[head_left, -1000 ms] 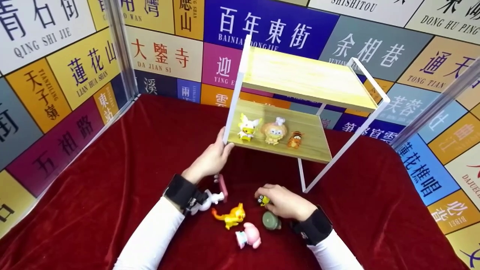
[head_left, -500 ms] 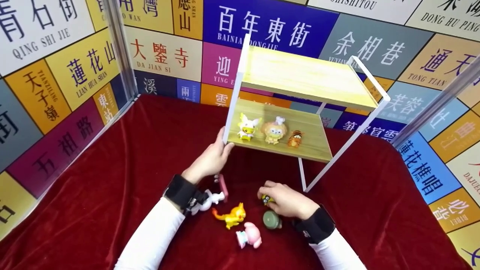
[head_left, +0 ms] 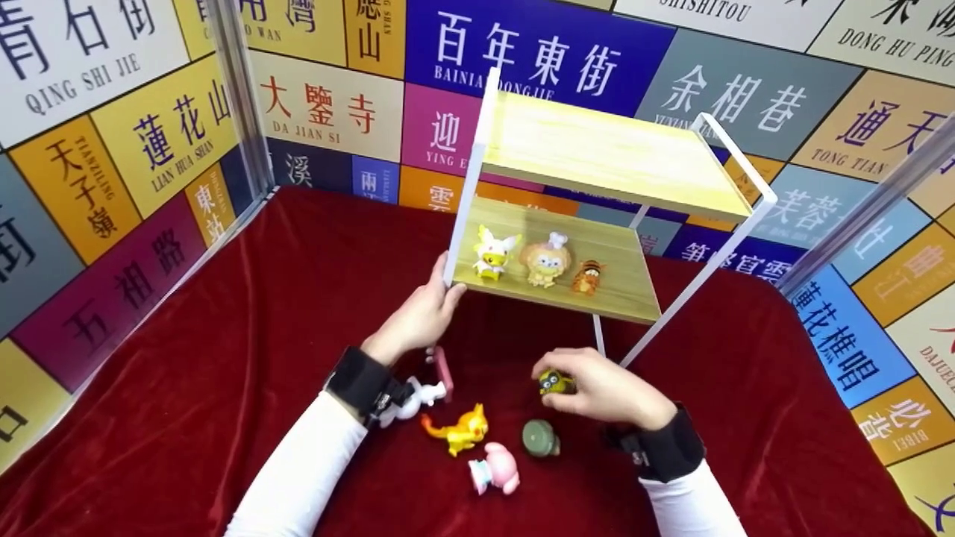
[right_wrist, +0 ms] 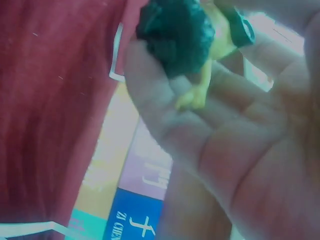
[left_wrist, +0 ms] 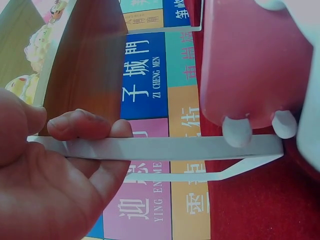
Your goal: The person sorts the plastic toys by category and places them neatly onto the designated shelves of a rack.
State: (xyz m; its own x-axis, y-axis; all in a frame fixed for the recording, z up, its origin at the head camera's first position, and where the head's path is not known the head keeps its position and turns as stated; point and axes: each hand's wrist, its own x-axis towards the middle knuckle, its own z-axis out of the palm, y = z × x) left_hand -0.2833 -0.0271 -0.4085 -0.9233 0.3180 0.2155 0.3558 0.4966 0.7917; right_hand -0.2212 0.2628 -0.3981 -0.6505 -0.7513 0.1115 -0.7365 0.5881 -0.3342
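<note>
Rack (head_left: 619,149) is standing on the red-clothed worktop (head_left: 336,246). Left grip (head_left: 418,317) is clasping the rack's left post (head_left: 466,201) beside the lower shelf (head_left: 627,294), its thumb and fingers curling round the post. Right grip (head_left: 597,388) is holding a goggled toy (head_left: 552,382) on the near side of the rack, below the lower shelf; its thumb and fingers are spreading only as wide as the toy. The views are not showing whether this toy is touching the worktop.

On the rack's lower shelf, three toys are standing in a row, left to right: hooded toy (head_left: 490,257), maned toy (head_left: 546,262), striped toy (head_left: 586,279). Before the rack, a white toy (head_left: 421,397) is lying just beside a pink piece (head_left: 443,371). An orange toy (head_left: 462,430) and a green pot (head_left: 539,438) are lying farther from the rack, and a pink toy (head_left: 496,468) is lying farthest. Behind the rack, a printed wall (head_left: 634,45) is standing.
</note>
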